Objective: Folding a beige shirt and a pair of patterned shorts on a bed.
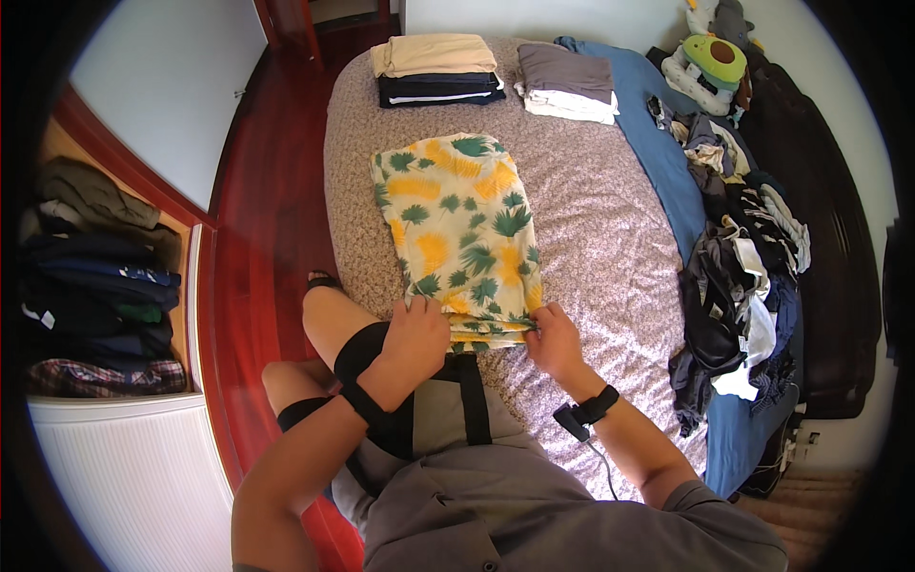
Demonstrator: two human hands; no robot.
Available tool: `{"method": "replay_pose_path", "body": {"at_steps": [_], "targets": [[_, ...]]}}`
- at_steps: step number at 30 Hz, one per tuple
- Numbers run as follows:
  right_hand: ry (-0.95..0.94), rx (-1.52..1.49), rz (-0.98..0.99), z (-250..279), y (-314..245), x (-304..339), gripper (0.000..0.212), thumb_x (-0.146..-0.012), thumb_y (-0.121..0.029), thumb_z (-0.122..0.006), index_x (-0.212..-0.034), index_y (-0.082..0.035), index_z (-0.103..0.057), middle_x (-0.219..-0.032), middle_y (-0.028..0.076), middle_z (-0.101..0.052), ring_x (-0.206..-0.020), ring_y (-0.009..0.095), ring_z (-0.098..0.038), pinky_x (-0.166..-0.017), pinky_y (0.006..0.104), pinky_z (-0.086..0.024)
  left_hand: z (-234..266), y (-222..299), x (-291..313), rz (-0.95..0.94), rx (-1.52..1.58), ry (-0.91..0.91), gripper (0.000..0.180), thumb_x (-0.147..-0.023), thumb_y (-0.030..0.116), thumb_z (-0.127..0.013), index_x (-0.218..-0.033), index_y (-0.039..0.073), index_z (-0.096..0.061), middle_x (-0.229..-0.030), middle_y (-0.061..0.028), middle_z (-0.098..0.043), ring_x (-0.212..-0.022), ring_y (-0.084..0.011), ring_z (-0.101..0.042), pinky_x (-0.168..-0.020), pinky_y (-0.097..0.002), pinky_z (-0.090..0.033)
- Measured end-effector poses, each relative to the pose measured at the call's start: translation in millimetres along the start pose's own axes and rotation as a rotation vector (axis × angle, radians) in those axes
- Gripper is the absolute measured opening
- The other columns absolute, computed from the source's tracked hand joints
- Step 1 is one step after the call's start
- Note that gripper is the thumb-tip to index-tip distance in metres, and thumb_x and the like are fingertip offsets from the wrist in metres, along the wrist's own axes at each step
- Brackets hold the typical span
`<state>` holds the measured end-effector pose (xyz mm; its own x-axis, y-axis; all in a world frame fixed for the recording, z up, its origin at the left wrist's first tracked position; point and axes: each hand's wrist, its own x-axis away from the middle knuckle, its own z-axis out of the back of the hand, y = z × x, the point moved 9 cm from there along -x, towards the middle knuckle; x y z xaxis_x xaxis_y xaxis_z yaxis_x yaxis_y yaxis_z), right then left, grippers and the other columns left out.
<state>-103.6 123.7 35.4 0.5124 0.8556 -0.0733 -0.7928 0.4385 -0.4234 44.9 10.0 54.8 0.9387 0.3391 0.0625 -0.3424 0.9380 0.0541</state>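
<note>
A cream garment (457, 224) printed with green and yellow leaves lies folded into a long rectangle on the bed; its exact kind does not show. At its near edge the cloth is turned over in layers. My left hand (419, 332) grips the near left corner, fingers closed on the fabric. On the near right corner, my right hand (555, 338) pinches the layered edge between thumb and fingers. The far end of the garment rests flat on the bed, slightly rumpled.
Beyond the garment stand a folded stack topped in beige (434, 55) and a grey-and-white stack (569, 81). A heap of loose clothes (734, 286) runs along the bed's right side, below a plush avocado (715, 62). Clothes fill the open wardrobe (100, 276) at left.
</note>
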Motion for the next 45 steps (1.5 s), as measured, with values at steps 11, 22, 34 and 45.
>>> {"method": "replay_pose_path", "body": {"at_steps": [11, 22, 34, 45], "targets": [[0.223, -0.176, 0.079, 128.1, -33.1, -46.2, 0.014, -0.069, -0.003, -0.057, -0.082, -0.001, -0.058, -0.084, 0.014, -0.054, -0.069, 0.034, -0.057, -0.062, 0.0405, -0.048, 123.5, -8.9, 12.5, -0.054, -0.069, 0.453, 0.009, -0.068, 0.014, -0.055, -0.070, 0.005, -0.059, -0.085, -0.0080, -0.050, -0.087, -0.0236, -0.047, -0.080, -0.0392, -0.037], [0.148, -0.436, 0.100, 182.6, -55.0, -70.2, 0.015, -0.072, 0.006, -0.055, -0.085, -0.001, -0.051, -0.076, 0.007, -0.054, -0.062, 0.010, -0.051, -0.055, 0.0246, -0.042, 188.6, -3.2, 13.5, -0.381, 0.136, 0.521, 0.022, -0.065, 0.002, -0.061, -0.087, 0.003, -0.057, -0.085, -0.0085, -0.052, -0.079, -0.0260, -0.050, -0.071, -0.0347, -0.042], [0.036, -0.214, 0.656, 163.8, -97.1, -56.0, 0.022, -0.069, 0.007, -0.054, -0.084, -0.006, -0.045, -0.076, 0.013, -0.051, -0.073, 0.033, -0.052, -0.061, 0.0395, -0.043, 165.4, -16.9, 29.3, -0.361, 0.291, 0.530, 0.013, -0.065, 0.000, -0.057, -0.078, 0.002, -0.054, -0.085, -0.0100, -0.051, -0.081, -0.0272, -0.051, -0.072, -0.0358, -0.044], [-0.057, 0.047, 0.925, 140.9, -123.6, -52.1, 0.025, -0.064, 0.007, -0.059, -0.084, -0.007, -0.052, -0.096, 0.011, -0.053, -0.084, 0.031, -0.056, -0.068, 0.0376, -0.048, 148.9, -20.2, 31.4, -0.434, 0.303, 0.476, 0.019, -0.065, -0.001, -0.060, -0.083, 0.004, -0.057, -0.094, -0.0083, -0.053, -0.085, -0.0256, -0.054, -0.070, -0.0341, -0.046]]}}
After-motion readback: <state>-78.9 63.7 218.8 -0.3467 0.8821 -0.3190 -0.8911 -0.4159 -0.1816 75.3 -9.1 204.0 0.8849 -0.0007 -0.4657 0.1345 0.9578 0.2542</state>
